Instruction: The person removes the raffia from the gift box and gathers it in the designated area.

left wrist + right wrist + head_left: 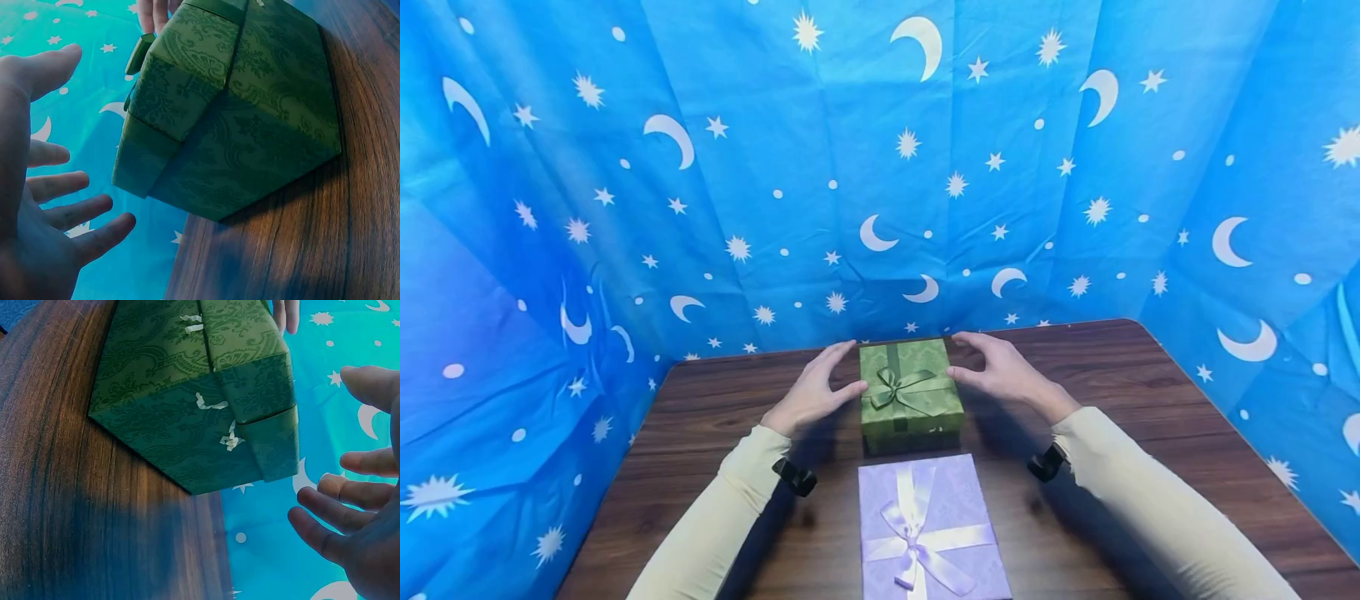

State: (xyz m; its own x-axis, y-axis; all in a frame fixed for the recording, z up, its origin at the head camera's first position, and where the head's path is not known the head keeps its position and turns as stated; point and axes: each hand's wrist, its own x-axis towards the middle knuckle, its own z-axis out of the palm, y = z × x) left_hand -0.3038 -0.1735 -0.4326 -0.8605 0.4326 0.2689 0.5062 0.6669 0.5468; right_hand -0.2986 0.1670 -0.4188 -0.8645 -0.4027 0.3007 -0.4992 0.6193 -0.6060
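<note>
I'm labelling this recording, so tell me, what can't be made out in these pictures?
- Inside of the green box, all views: hidden by the lid.
- Near end of the lilac box, head view: cut by the bottom edge.
- Part of the right hand, right wrist view: beyond right edge.

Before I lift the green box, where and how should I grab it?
I'd grip the green box by its lower walls, below the lid, left hand from the left, right hand from the right. Those walls look flat and face each other; the lid looks separate and might slip off, and the bow on top seems flimsy.
</note>
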